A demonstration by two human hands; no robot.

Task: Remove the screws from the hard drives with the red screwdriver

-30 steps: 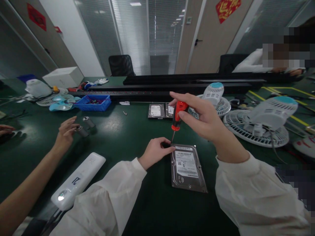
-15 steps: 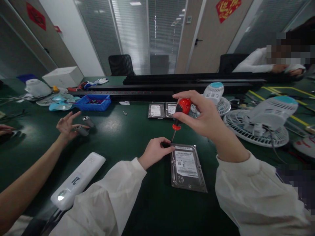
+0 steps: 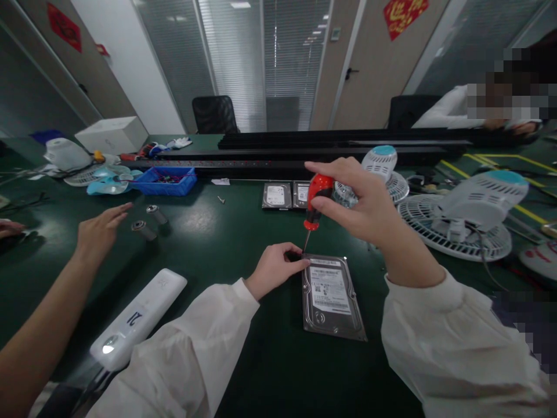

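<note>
The fingers of the right hand (image 3: 354, 200) are wrapped around the fat, smooth handle of a red and black screwdriver (image 3: 321, 188). Its thin metal stick leans a little and points down, below those fingers. The tip ends at the top left corner of a hard drive (image 3: 331, 296), but it is too small to see if it sits in a screw.

The hard drive is a flat, shiny metal box with a white paper label. It lies on the smooth, dark green surface (image 3: 256, 360), just to the right of the fingers of the left hand (image 3: 276, 270). The left thumb lies on that same corner. The other left fingers curl close to the screwdriver's tip, and I cannot tell if they pinch anything.

Past the right fingers, two more flat metal drives (image 3: 276, 195) lie side by side. To the right of those fingers is a white plastic fan (image 3: 455, 232) with a round, slatted cage. Far to the left of the left fingers, two round, shiny metal cans (image 3: 156, 215) stand near another person's hand (image 3: 98, 235).
</note>
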